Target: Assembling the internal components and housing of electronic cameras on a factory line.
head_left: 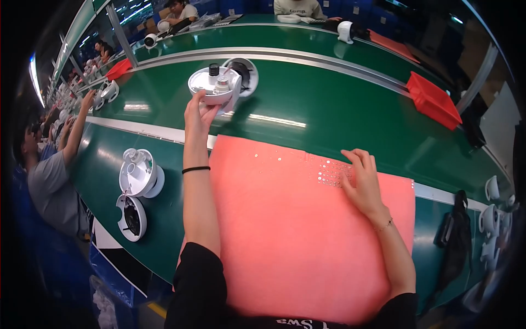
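Note:
My left hand (200, 112) is out over the green conveyor belt, fingers gripping the edge of a white round plastic housing (204, 94). A black cylinder (213, 70) and a pale motor-like part (222, 83) stand up from this housing. Just behind it is a second round white shell (253, 77) with a dark inside; whether the two are joined is hard to see. My right hand (362, 183) hovers low over or rests on the pink mat (296, 236), its fingers apart. Beside its thumb lie rows of small shiny metal pieces (329, 173), partly hidden by the hand.
Left of the mat, an opened white unit (137, 174) and its dark-lined shell (131, 218) lie on the green bench. A red tray (434, 101) stands at the far right, a black strap-like item (455, 236) nearer. A co-worker (52, 175) reaches onto the belt at left.

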`<state>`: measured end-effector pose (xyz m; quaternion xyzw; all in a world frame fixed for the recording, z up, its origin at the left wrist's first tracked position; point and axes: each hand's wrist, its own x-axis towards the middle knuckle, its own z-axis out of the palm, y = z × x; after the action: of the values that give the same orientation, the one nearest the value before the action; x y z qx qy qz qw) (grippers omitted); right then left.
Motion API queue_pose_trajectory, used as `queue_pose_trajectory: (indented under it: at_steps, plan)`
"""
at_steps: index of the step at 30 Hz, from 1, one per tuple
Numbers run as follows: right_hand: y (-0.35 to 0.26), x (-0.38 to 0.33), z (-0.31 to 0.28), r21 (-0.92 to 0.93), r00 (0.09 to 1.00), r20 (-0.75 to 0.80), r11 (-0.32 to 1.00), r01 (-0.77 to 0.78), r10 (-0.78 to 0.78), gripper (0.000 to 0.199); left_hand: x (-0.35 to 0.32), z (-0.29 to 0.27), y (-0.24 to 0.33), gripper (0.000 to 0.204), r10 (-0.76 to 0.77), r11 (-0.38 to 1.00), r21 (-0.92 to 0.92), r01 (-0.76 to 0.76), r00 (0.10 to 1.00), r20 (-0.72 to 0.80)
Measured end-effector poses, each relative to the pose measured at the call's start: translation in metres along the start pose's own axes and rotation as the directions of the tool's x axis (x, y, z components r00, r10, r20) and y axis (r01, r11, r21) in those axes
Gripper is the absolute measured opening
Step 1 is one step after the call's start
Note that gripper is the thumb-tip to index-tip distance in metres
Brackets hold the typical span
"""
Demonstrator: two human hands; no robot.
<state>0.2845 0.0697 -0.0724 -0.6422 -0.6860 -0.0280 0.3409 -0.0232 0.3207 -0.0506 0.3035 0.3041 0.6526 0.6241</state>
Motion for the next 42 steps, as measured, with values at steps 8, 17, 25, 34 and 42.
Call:
queue_pose_trajectory:
  at_steps: [8,17,25,34,42]
  plan:
    - [-0.041,0.009,-0.038,-0.212,0.979,-0.026,0.958,0.191,-0.201,0.059,-0.055,0.06,-0.005,0.07,-0.31,0.934,0.239,0.267,0.936,0.167]
    - [-0.028,0.0,-0.03,-0.37,0.961,-0.079,0.903,0.219,-0.266,0.063,-0.085,0.088,0.001,0.063,-0.39,0.855,0.468,0.225,0.873,0.292]
    - [-0.022,-0.003,-0.03,-0.369,0.857,-0.295,0.878,0.304,-0.421,0.033,-0.079,0.086,-0.006,0.053,-0.358,0.885,0.418,0.205,0.873,0.33]
    - [-0.097,-0.02,-0.098,0.632,0.91,0.141,0.743,0.221,-0.39,0.039,-0.11,0.073,0.013,0.038,-0.544,0.709,0.683,-0.176,0.481,0.688]
    - [-0.093,-0.011,-0.114,0.732,0.448,0.681,0.566,-0.379,-0.58,0.046,-0.2,0.126,-0.046,0.034,-0.708,0.681,0.585,-0.44,-0.599,0.373]
